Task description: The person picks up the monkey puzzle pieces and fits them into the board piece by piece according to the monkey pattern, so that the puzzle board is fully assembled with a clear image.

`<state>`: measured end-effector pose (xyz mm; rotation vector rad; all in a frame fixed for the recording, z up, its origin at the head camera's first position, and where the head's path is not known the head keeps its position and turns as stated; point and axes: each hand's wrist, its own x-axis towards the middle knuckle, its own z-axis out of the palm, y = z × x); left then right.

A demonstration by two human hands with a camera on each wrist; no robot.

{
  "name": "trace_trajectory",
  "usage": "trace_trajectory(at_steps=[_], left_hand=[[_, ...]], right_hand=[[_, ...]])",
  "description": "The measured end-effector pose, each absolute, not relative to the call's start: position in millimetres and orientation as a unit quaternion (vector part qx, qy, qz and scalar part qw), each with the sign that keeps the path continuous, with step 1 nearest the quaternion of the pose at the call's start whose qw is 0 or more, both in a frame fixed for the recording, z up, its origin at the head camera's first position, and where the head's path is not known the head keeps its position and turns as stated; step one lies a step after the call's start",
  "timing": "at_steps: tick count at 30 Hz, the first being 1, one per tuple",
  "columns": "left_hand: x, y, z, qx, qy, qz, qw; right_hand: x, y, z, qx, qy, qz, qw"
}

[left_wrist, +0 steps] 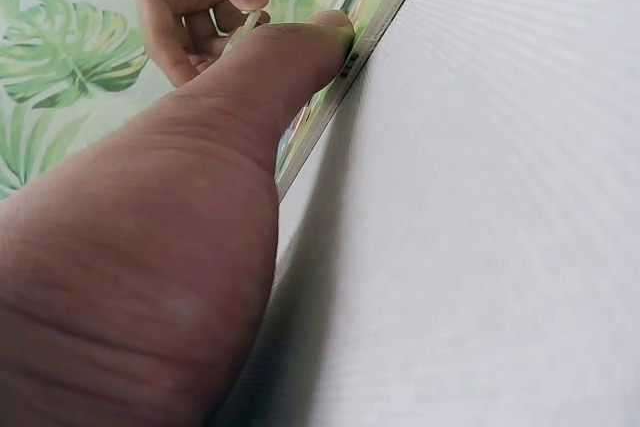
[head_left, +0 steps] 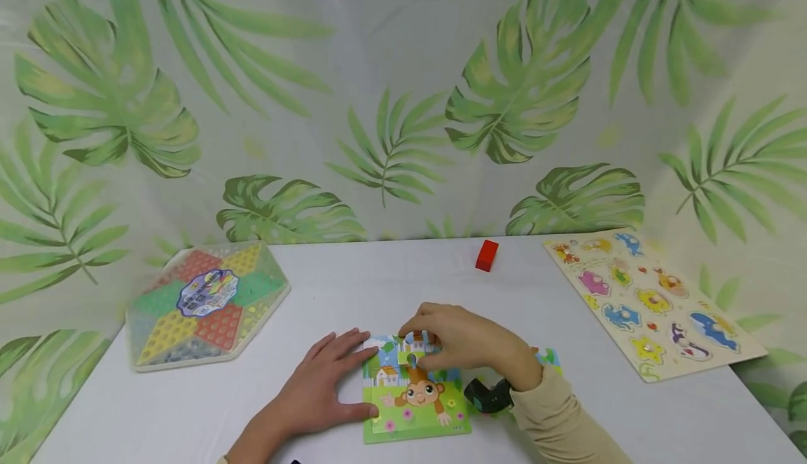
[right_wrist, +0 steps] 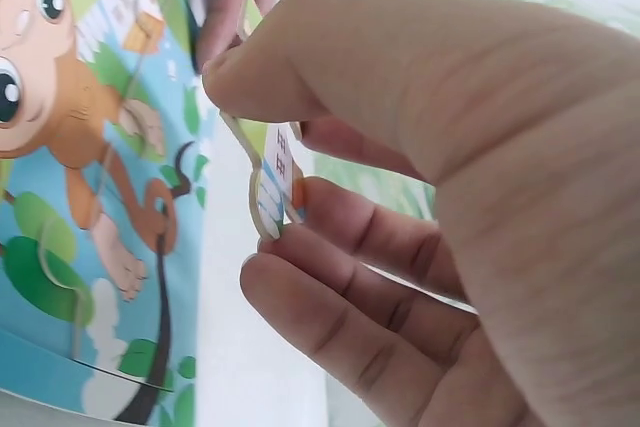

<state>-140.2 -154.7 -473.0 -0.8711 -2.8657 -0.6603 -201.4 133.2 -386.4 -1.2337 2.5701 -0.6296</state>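
Note:
A square jigsaw puzzle [head_left: 403, 422] with a hanging monkey lies at the front middle of the white table. My left hand [head_left: 321, 383] rests along its left side, fingers stretched toward the upper edge and the thumb [left_wrist: 325, 42] on the rim. Above the upper part of the puzzle, my right hand [head_left: 469, 341] pinches a thin puzzle piece [right_wrist: 270, 182] with part of a house on it. In the right wrist view the piece stands tilted on edge between thumb and fingers, apart from the monkey picture [right_wrist: 80, 137]. Fingers hide part of the piece.
A red block [head_left: 487, 255] lies toward the back. On the left sits a hexagonal board-game box [head_left: 208, 303]; on the right lies a knobbed sea-animal board [head_left: 652, 303]. Another colourful picture board [head_left: 550, 357] is partly hidden under my right wrist. A leaf-patterned cloth [head_left: 391, 64] hangs behind.

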Motion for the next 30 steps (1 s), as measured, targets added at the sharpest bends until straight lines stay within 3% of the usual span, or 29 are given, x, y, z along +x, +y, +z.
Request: trace_trajectory(at_steps=[11,30], left_hand=[[-140,-156,-472,-0.296,-0.928,-0.218,0.066],[-139,-155,-471,-0.288,-0.929,-0.227,0.041]], right_hand=[[-198,123,-400,-0.455,0.859,-0.205,0.115],[-186,102,-418,-0.487,0.838,-0.2,0.141]])
